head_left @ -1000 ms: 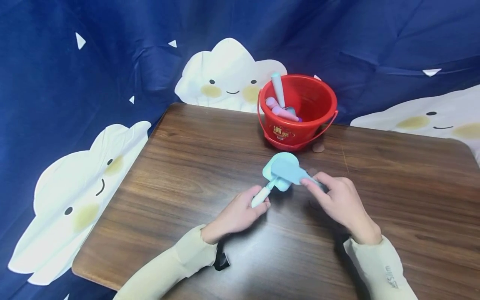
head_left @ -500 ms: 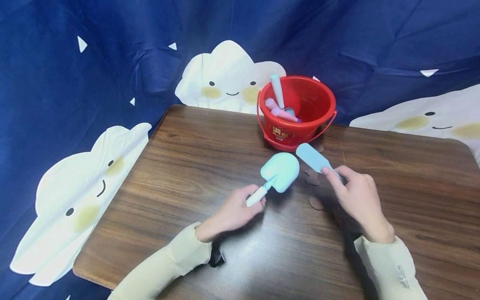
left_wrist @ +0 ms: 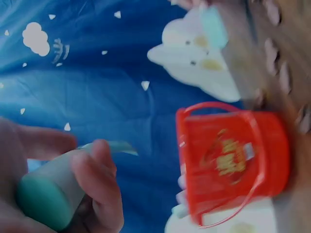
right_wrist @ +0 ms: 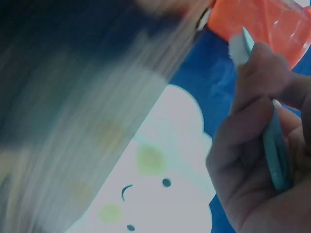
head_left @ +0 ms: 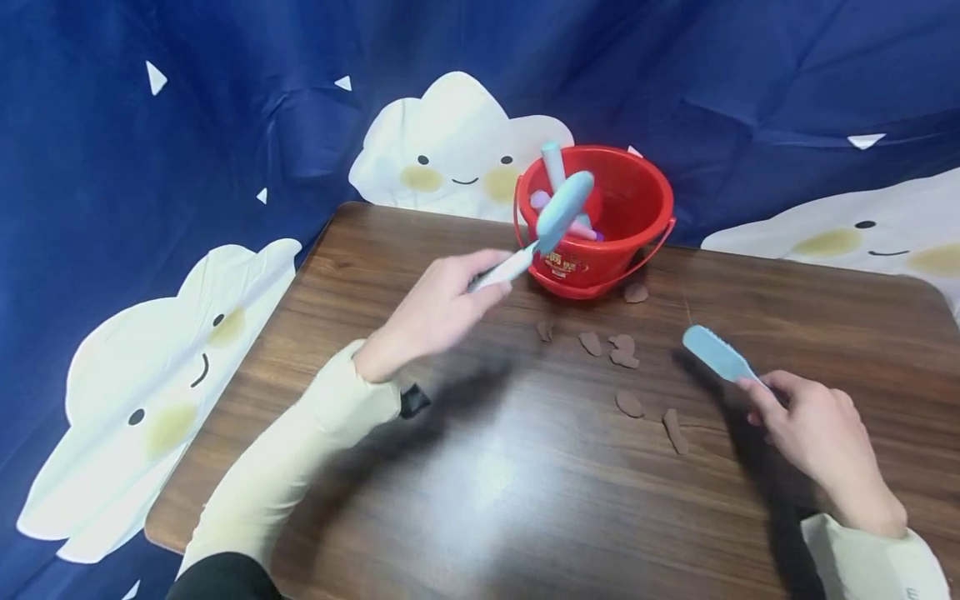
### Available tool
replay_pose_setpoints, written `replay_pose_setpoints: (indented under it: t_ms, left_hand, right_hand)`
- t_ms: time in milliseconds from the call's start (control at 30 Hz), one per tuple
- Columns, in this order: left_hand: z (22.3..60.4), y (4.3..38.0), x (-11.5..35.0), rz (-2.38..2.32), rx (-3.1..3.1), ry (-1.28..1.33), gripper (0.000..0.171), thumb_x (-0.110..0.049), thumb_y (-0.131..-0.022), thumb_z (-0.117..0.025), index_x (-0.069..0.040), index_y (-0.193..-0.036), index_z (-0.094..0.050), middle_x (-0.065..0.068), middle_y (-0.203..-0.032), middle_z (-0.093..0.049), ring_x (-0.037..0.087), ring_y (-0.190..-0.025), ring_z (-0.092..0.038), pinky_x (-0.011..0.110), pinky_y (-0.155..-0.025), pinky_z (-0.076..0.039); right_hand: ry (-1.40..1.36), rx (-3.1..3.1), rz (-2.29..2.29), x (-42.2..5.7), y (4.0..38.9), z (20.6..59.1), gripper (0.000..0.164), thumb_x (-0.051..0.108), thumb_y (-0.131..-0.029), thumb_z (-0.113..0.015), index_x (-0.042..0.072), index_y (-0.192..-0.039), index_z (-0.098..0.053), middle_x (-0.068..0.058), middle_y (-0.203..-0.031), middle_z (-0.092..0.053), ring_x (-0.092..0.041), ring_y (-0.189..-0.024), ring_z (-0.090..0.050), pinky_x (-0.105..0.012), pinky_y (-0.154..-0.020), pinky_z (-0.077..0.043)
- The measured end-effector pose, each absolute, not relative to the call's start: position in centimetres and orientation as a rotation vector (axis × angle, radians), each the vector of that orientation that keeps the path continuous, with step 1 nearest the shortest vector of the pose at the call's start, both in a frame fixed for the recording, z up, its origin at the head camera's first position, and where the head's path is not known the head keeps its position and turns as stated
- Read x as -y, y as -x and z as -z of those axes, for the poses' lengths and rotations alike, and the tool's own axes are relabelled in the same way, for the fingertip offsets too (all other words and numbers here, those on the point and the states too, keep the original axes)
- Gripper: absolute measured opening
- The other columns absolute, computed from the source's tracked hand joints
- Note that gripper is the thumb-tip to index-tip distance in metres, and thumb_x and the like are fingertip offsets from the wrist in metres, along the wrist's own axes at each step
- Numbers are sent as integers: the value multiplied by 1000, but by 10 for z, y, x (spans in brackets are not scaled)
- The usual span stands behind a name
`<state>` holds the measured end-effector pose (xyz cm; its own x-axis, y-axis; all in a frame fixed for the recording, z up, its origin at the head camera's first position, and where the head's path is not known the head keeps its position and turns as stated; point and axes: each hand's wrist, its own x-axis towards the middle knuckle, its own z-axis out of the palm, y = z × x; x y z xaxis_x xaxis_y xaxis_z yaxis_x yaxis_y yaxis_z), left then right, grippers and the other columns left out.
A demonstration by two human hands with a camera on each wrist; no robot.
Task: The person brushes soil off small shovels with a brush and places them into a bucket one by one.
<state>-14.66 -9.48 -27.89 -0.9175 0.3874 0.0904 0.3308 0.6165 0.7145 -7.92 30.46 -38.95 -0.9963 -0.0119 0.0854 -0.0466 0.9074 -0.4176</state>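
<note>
In the head view my left hand grips the white handle of a toy trowel. Its light-blue blade is turned edge-on and raised in front of the red bucket. The handle's teal end faces the left wrist camera. My right hand pinches a light-blue flat spatula-like tool, held over the right part of the table. Several thin brown pieces, like bits of clay, lie scattered between the hands and the bucket. Whether anything rests on the trowel's blade cannot be seen.
Several toy handles stick out of the bucket, among them a pale-blue-tipped one and a pink one. All this stands on a brown wooden table. A dark-blue cloth with white clouds hangs behind.
My left hand has lifted the trowel up and forward to the bucket and tilted its blade. My right hand has drawn back to the right with the spatula-like tool, uncovering more brown pieces.
</note>
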Motion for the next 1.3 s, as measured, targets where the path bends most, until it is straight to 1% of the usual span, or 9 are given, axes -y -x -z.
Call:
replay_pose_setpoints:
  t_ms: [167, 267, 400, 533, 667, 800, 967, 1133, 1300]
  left_hand:
    - [265, 175, 80, -1090, -2963, -659, 37, -23, -90, -65, -18, -127, -63, -1, -91, -66, 14, -70, -53, 27, -61, -45]
    - [266, 189, 68, -975, -3065, -676, 37, -22, -87, -69, -15, -124, -66, 2, -101, -70, 15, -76, -57, 26, -65, -48]
    - [272, 204, 48, -758, -3133, -727, 38, -22, -87, -69, -10, -124, -65, 5, -109, -70, 17, -88, -60, 28, -78, -52]
    - [277, 212, 28, -605, -3168, -731, 39, -23, -88, -68, -9, -124, -64, 7, -111, -67, 17, -95, -61, 28, -87, -53]
    - [283, 217, 16, -531, -3200, -762, 35, -23, -89, -67, -9, -120, -66, 9, -109, -64, 18, -95, -61, 28, -85, -55]
    - [289, 222, 9, -497, -3203, -825, 31, -20, -90, -65, -8, -119, -67, 10, -108, -61, 18, -95, -60, 27, -83, -56]
    - [298, 228, 7, -501, -3152, -847, 36, -14, -87, -68, -8, -122, -64, 10, -114, -57, 19, -102, -53, 25, -90, -53]
    - [301, 230, 11, -507, -3104, -841, 48, -14, -82, -72, -10, -127, -58, 8, -121, -53, 20, -113, -49, 25, -95, -52]
    - [299, 227, 15, -556, -3112, -822, 54, -20, -87, -68, -10, -136, -48, 8, -124, -52, 18, -114, -49, 24, -93, -53]
  right_hand:
    - [-19, 3044, -612, -318, 69, 398, 37, 34, -99, -49, 3, -94, -69, 1, -61, -65, -22, -56, -56, -37, -48, -39]
    - [-12, 3080, -595, -321, 65, 405, 39, 33, -100, -47, 0, -104, -68, -19, -75, -69, -48, -68, -60, -52, -53, -41]
    - [-40, 3111, -560, -321, 61, 411, 41, 31, -99, -49, -6, -109, -64, -38, -98, -62, -63, -86, -54, -61, -60, -41]
    - [-55, 3142, -522, -319, 58, 412, 42, 30, -97, -55, -10, -106, -62, -36, -95, -63, -59, -86, -57, -61, -63, -43]
    - [-22, 3226, -516, -317, 54, 410, 43, 33, -94, -58, -9, -102, -61, -30, -86, -65, -54, -78, -58, -56, -57, -43]
    - [-22, 3293, -512, -315, 50, 409, 39, 34, -93, -59, -5, -96, -62, -19, -72, -61, -42, -66, -57, -50, -51, -41]
    - [-53, 3334, -498, -309, 42, 412, 31, 31, -93, -60, 2, -83, -60, -4, -63, -51, -29, -61, -50, -42, -48, -37]
    - [-65, 3371, -480, -304, 37, 412, 29, 30, -92, -61, 9, -74, -55, -3, -61, -47, -26, -61, -49, -39, -49, -35]
    - [-58, 3405, -458, -303, 35, 411, 31, 31, -91, -61, 11, -71, -50, -4, -62, -46, -28, -62, -49, -40, -50, -35]
